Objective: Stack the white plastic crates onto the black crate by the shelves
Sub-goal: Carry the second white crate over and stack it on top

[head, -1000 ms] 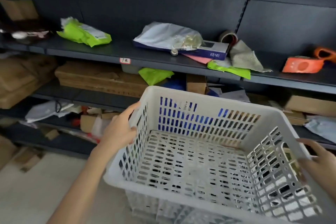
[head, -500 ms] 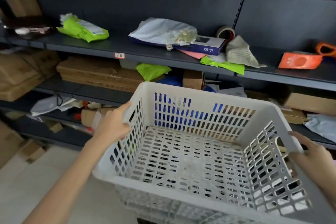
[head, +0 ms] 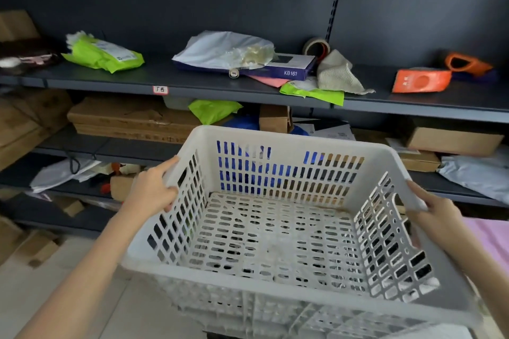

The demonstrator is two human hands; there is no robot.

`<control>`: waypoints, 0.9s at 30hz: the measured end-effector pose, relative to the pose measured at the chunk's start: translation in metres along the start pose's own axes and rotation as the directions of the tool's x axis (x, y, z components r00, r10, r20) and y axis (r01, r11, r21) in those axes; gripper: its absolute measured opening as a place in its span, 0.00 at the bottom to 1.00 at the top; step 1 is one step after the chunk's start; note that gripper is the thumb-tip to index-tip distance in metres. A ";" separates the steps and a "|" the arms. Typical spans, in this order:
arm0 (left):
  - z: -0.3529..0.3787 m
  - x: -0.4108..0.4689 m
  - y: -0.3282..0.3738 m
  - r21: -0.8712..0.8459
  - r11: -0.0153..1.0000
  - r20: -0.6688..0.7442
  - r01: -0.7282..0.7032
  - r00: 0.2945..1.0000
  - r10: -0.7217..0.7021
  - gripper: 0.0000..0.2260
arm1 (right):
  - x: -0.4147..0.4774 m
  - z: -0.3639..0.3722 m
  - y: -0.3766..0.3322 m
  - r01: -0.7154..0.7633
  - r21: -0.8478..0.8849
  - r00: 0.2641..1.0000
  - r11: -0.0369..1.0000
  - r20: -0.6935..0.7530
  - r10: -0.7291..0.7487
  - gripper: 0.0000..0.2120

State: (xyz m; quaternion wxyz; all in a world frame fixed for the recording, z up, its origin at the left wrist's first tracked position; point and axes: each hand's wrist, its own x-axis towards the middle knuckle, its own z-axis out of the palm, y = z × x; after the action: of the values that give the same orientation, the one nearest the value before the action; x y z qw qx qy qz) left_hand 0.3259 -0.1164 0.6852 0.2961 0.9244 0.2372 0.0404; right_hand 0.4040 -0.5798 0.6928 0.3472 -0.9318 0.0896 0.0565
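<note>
An empty white slotted plastic crate (head: 289,143) fills the lower middle of the head view, held in front of dark shelves. My left hand (head: 154,190) grips its left rim, fingers curled over the edge. My right hand (head: 435,212) holds the right rim by the handle cutout. Under it the latticed wall of another white crate (head: 248,308) shows. A dark sliver at the very bottom edge may be the black crate; I cannot tell.
Dark grey shelves (head: 192,85) run across the view, carrying green mailer bags (head: 104,55), a KB161 box (head: 281,69), tape roll, orange pouches (head: 418,81) and cardboard boxes (head: 129,118). Cardboard lies on the pale floor (head: 41,292) at left. Something pink (head: 493,237) sits at right.
The crate has sunk a little and tilted slightly toward me in both hands. My view has dipped, and the shelves sit somewhat lower and closer.
</note>
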 end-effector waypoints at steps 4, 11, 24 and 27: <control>-0.001 -0.001 0.003 -0.028 0.998 0.009 0.049 0.999 -0.049 0.39 | 0.008 0.001 0.004 0.008 0.009 0.999 1.000 0.031 -0.008 0.34; 0.001 -0.022 0.027 -0.087 0.993 -0.057 0.084 0.994 -0.089 0.31 | 0.011 -0.001 0.012 0.064 -0.029 0.996 0.998 0.065 -0.062 0.35; 0.007 -0.022 0.043 0.005 1.000 -0.046 0.027 0.999 -0.027 0.32 | 0.014 -0.004 0.026 0.074 0.105 0.997 0.992 0.004 -0.074 0.34; 0.008 -0.017 0.039 -0.001 1.000 -0.032 0.028 0.999 -0.028 0.33 | 0.014 -0.002 0.027 0.075 0.121 0.997 0.990 -0.003 -0.075 0.34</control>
State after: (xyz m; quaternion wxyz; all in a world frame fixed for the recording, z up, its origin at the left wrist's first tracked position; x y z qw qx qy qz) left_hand 0.3287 -0.1557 0.7020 0.2929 0.9201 0.2549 0.0509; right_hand 0.4123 -0.6030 0.6753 0.4050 -0.9117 0.0576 0.0386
